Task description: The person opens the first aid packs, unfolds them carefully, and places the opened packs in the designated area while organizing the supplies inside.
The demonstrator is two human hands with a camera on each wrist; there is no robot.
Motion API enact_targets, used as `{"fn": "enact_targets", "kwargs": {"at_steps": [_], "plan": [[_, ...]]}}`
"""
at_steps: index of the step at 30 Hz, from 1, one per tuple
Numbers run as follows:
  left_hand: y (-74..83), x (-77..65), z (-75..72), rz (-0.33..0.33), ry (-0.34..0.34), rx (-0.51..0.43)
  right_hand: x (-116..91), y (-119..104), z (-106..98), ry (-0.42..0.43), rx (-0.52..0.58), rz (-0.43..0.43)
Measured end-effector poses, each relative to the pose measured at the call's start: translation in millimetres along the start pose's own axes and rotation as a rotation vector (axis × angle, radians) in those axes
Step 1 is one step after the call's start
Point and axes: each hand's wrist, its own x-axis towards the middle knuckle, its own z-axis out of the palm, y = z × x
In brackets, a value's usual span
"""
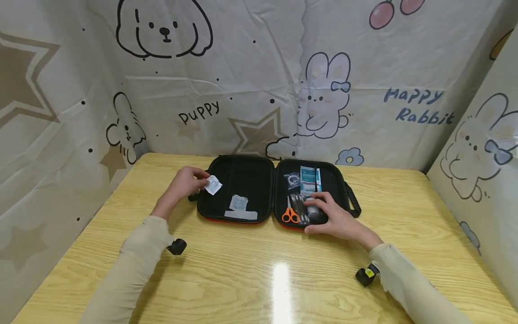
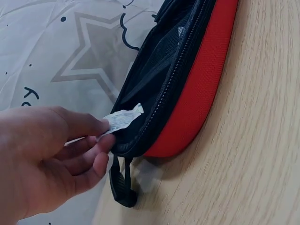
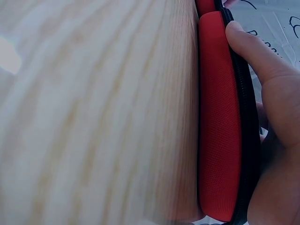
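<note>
A black-lined zip case with a red shell (image 2: 206, 89) lies spread open on the table. My left hand (image 1: 185, 185) pinches a small white printed packet (image 1: 212, 185) over the left half's outer edge. Below it in that half are another white packet (image 1: 238, 203) and a white strip (image 1: 240, 215). My right hand (image 1: 333, 217) reaches over the right half, thumb at the front rim and fingers over a pale wrapped item (image 1: 313, 211). Beside those fingers are orange-handled scissors (image 1: 290, 216) and bagged cotton swabs (image 1: 299, 209). The right fingertips are hidden in the right wrist view.
Farther back in the right half lie a clear bag with a ring-shaped item (image 1: 292, 180) and a blue-and-white packet (image 1: 308, 180). A carrying handle (image 1: 354, 200) sticks out on the right. A printed cloth (image 1: 251, 81) hangs behind the wooden table (image 1: 243, 270).
</note>
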Motion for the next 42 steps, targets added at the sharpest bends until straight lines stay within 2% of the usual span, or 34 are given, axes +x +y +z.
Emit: {"fn": "enact_targets", "kwargs": {"at_steps": [6, 15, 21, 27, 35, 42], "plan": [[6.8, 6.0, 5.7, -0.014, -0.039, 0.019, -0.3, 0.1, 0.3, -0.001, 0.004, -0.001], [22.8, 11.9, 13.3, -0.073, -0.035, 0.053, 0.1, -1.1, 0.4, 0.001, 0.004, -0.003], [28.9, 17.5, 15.7, -0.074, -0.068, 0.085, -0.5, -0.7, -1.6, 0.0, 0.007, 0.003], [31.2, 19.8, 18.3, -0.092, -0.09, 0.048, -0.6, 0.0, -1.8, -0.001, -0.002, -0.004], [31.0, 21.1, 33.3, -0.123, -0.128, -0.036, -0.3, -1.4, -1.4, -0.002, 0.004, -0.005], [31.6, 22.9, 43.1, -0.126, -0.12, -0.014, -0.6, -1.9, -0.7, 0.001, -0.005, 0.003]]}}
